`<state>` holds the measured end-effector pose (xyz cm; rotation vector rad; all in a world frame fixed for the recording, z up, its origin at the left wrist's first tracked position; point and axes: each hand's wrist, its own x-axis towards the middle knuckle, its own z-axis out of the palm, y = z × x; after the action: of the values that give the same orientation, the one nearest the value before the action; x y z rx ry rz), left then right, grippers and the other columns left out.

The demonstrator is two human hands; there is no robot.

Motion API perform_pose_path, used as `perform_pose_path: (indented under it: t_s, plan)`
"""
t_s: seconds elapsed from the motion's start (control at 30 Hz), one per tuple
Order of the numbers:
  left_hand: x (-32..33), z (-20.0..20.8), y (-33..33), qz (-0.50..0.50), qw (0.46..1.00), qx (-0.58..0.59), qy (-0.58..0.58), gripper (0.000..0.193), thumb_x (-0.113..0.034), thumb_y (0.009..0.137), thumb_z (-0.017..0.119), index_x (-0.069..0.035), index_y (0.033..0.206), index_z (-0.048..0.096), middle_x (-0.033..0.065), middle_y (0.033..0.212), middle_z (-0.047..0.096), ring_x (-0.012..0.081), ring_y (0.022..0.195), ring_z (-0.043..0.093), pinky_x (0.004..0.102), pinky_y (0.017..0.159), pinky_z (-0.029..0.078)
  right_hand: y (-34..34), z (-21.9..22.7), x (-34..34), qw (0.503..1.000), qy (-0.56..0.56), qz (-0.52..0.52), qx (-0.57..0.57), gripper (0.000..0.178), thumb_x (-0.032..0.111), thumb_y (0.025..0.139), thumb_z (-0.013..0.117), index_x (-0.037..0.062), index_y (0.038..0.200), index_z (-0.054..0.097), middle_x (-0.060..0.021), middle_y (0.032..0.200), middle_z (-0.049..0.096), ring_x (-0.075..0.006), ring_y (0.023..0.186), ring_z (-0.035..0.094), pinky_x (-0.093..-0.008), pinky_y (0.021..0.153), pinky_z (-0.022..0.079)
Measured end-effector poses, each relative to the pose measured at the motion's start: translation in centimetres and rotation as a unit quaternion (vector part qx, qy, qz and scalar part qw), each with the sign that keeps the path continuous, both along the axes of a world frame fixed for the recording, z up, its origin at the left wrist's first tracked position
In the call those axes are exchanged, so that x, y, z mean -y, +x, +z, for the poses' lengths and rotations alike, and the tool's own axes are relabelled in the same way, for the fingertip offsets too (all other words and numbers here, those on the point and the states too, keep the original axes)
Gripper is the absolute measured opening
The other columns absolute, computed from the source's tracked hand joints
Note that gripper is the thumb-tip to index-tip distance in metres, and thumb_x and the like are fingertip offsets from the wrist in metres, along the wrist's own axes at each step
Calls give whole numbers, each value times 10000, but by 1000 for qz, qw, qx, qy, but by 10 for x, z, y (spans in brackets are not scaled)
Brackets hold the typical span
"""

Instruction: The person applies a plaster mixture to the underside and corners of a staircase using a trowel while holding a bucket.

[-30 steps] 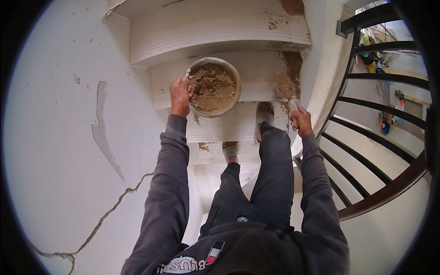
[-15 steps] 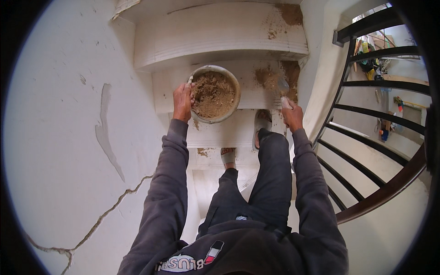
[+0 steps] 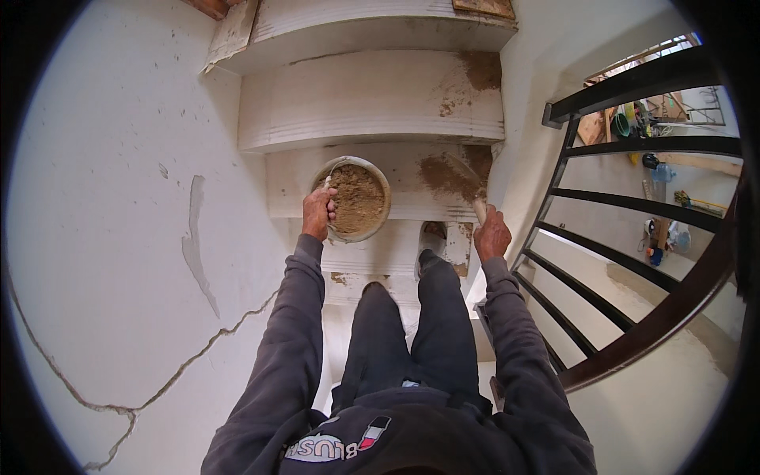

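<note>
A round bucket [image 3: 386,190] filled with brown sandy dirt [image 3: 358,203] rests on a pale stair step, toward its left side. My left hand [image 3: 318,212] is closed on the bucket handle [image 3: 332,168] at the near-left rim. At the step's right end, my right hand [image 3: 492,233] grips the pale handle of a trowel [image 3: 480,209]. Its blade is blurred and lies over a patch of brown dirt [image 3: 443,176] spread on the step.
More dirt [image 3: 481,71] stains the step above. Black railing bars [image 3: 617,203] with a brown handrail [image 3: 657,348] run along the right; assorted items lie beyond them. A cracked white wall [image 3: 111,237] stands on the left. My sandaled right foot [image 3: 431,237] is one step lower.
The view has shifted, showing more of the upper stairs. The trowel's blade now points up and left over the dirt. My left foot has gone out of sight behind my knee.
</note>
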<state>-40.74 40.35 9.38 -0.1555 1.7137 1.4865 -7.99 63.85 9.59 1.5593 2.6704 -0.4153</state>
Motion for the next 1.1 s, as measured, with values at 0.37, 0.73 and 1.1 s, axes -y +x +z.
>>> perform_pose_path:
  t_s: [0.37, 0.73, 1.1]
  plan:
    - [-9, 3, -16, -54, 998, 40, 0, 206, -225, 949, 519, -34, 926, 592, -22, 605, 440, 87, 467, 395, 240, 416, 377, -6, 88, 29, 950, -238, -163, -120, 325, 161, 662, 661, -1, 941, 616, -209, 832, 633, -376, 802, 633, -428, 725, 504]
    - [14, 24, -31, -30, 996, 61, -61, 107, -168, 874, 551, -72, 844, 584, -28, 590, 396, 104, 455, 366, 267, 408, 351, -33, 184, 76, 963, -14, -163, -213, 388, 182, 685, 721, 32, 998, 549, -211, 763, 619, -427, 744, 612, -473, 641, 472]
    - [61, 97, -45, -1, 995, 73, -74, 77, -155, 859, 611, -106, 835, 557, -33, 620, 401, 82, 481, 376, 248, 419, 331, -90, 192, 103, 982, -160, 91, -49, 318, 150, 742, 662, 42, 1001, 512, -200, 804, 638, -415, 788, 626, -504, 678, 493]
